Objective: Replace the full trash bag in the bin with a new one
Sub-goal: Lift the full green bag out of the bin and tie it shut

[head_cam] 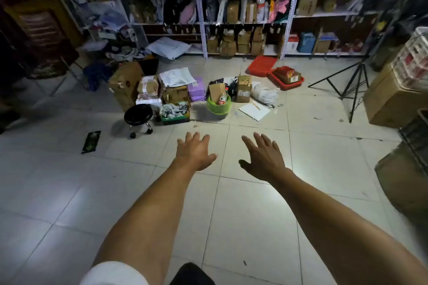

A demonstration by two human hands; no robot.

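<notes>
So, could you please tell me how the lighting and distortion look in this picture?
Head view: a bright glare patch on the floor tiles between the forearms; corners and shelves dim; wide-angle lens bows the shelf posts; the green-lined bin stays readable.

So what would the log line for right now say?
left hand: open, empty | right hand: open, empty | bin: green bag in, full, untouched | stage: reaching toward bin

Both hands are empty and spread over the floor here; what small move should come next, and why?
Probably step forward toward the bin lined with a green bag. It stands well beyond the open left hand and right hand, stuffed with a cardboard box and a bottle.
</notes>
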